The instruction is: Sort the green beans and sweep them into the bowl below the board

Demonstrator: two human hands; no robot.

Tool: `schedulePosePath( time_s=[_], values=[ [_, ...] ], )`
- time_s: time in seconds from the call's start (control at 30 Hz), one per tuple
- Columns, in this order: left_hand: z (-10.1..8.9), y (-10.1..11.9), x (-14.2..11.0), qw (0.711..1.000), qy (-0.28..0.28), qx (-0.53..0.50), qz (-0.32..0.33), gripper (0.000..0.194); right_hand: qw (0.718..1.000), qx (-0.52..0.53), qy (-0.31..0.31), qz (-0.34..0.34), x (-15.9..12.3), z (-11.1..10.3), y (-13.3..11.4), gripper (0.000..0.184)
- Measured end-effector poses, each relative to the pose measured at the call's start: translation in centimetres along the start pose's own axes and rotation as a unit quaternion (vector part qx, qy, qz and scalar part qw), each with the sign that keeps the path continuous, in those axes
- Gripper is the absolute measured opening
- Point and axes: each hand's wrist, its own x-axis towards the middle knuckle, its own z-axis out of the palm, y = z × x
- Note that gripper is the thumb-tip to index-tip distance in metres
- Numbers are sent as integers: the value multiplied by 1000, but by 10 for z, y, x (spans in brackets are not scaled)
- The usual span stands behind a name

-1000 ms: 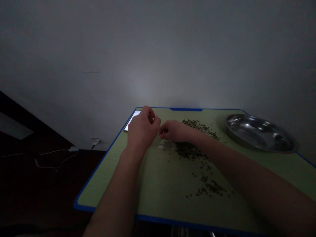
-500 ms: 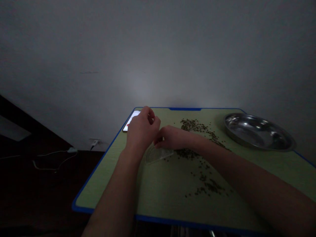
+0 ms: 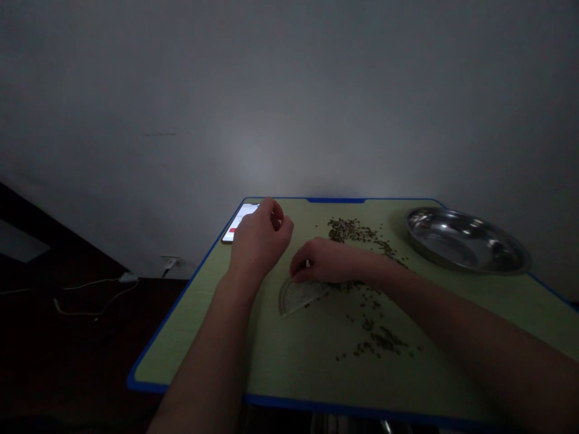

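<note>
Honestly, that clear protractor [image 3: 301, 297] looks like a featherweight; thin, stiff plastic by my guess, so it'd sooner snap than bend if leaned on hard, and the smooth faces probably slide easily on the table [image 3: 289, 361]; it sits left of the table's middle, curved side toward the left edge, straight side angled toward the near right corner. The right hand [image 3: 323, 260] has hold of its far part, thumb and fingertips curled down onto it; the exact pinch is hidden under the knuckles; I'd take it there too, thumb on one face and fingers on the other, since the slim rim flat on the table would be a pain to get a nail under. The left hand [image 3: 260, 238] is loosely curled just beside the phone [image 3: 242, 214] at the far left corner, partly covering it; can't tell if anything's tucked in those fingers. Dark grains [image 3: 346, 231] are strewn from near the far edge toward the near edge, some right beside the protractor; the metal bowl [image 3: 470, 241] sits at the right edge.
</note>
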Motion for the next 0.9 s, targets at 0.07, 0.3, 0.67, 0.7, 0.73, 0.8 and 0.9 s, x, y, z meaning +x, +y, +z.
schedulePosePath(
  time_s=[0.07, 0.3, 0.67, 0.7, 0.73, 0.8, 0.9],
  values=[
    [0, 0, 0, 1000, -3, 5, -2, 4, 1000, 1, 0, 2, -4, 0, 0, 19],
    [2, 1, 0, 1000, -16, 14, 2, 5, 1000, 2, -4, -20, -14, 5, 2, 20],
    [3, 3, 0, 999, -26, 22, 15, 6, 999, 12, -25, -38, -28, 8, -6, 20],
    [3, 4, 0, 999, -28, 23, 17, 6, 999, 14, -26, -40, -30, 9, -5, 20],
    [3, 4, 0, 999, -29, 25, 18, 6, 999, 16, -23, -43, -31, 9, -5, 20],
    [3, 5, 0, 999, -30, 27, 22, 6, 998, 24, -22, -49, -34, 9, -4, 20],
    [4, 5, -1, 999, -29, 29, 28, 7, 998, 33, -23, -47, -39, 9, -3, 19]
  ],
)
